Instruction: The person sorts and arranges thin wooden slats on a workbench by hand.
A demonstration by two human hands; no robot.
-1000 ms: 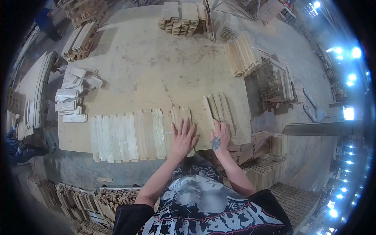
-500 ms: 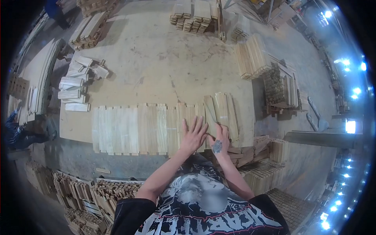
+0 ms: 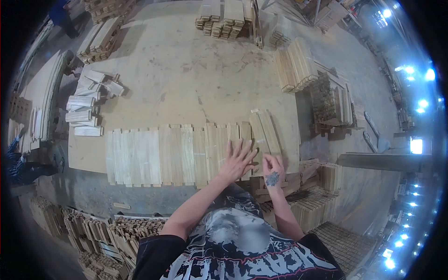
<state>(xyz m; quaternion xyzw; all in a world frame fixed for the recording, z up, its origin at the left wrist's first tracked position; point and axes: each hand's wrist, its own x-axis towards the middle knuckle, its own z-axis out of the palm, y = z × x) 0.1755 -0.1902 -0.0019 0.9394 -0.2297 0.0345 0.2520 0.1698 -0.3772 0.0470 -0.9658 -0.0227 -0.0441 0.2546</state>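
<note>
A row of pale wooden planks (image 3: 154, 156) lies side by side on the large board-topped table (image 3: 186, 79). My left hand (image 3: 237, 162) is open, its fingers spread flat over the planks at the row's right end. To its right, two loose planks (image 3: 264, 130) lie slanted, their upper ends leaning left. My right hand (image 3: 272, 169) is closed, fingers curled at the lower ends of these planks. Whether a plank is pinched in it is hidden.
Short wood pieces (image 3: 86, 109) lie heaped at the table's left. Plank stacks (image 3: 295, 65) stand at the right and a further stack (image 3: 221, 21) at the far edge. Bundled wood (image 3: 140, 233) sits below left. A person (image 3: 28, 163) is at far left.
The tilted plank beside my left hand now lies straight against the row. My left hand has shifted slightly right with fingers spread; my right hand has moved right toward the loose planks.
</note>
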